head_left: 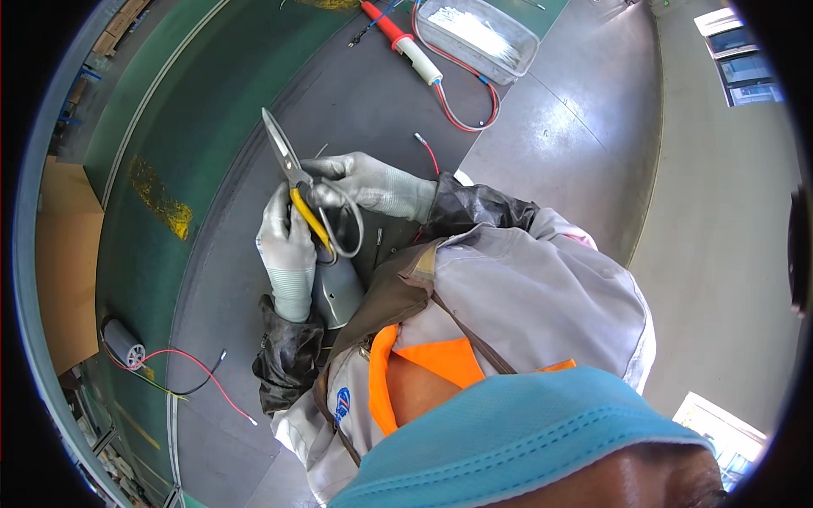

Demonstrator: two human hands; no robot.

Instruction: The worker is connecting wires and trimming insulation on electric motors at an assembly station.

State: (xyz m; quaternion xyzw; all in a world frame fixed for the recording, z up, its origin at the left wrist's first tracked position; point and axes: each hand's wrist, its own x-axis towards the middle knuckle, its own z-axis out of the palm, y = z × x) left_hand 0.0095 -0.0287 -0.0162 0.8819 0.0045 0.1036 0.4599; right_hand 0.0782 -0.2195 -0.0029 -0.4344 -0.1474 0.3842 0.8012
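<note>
A pair of scissors (283, 146) with long metal blades points away to the far left, a yellow strip along one of its looped handles. My right hand (373, 182), in a grey-coated glove, is closed around the scissors near the pivot. Close beside the yellow handle is my left hand (286, 241), gloved alike, its fingers bent together. What those fingers hold, if anything, is hidden. Between my left wrist and my body stands a grey rounded housing (337, 296) with small holes, partly covered by my apron.
A small grey motor (125, 343) trails red and black wires at left. Farther off lie a red-and-white hand tool (417, 59) with its cable and a clear bin (478, 34) of white pieces. A short red lead (429, 151) lies beyond my right hand. A cardboard panel (68, 262) stands at far left.
</note>
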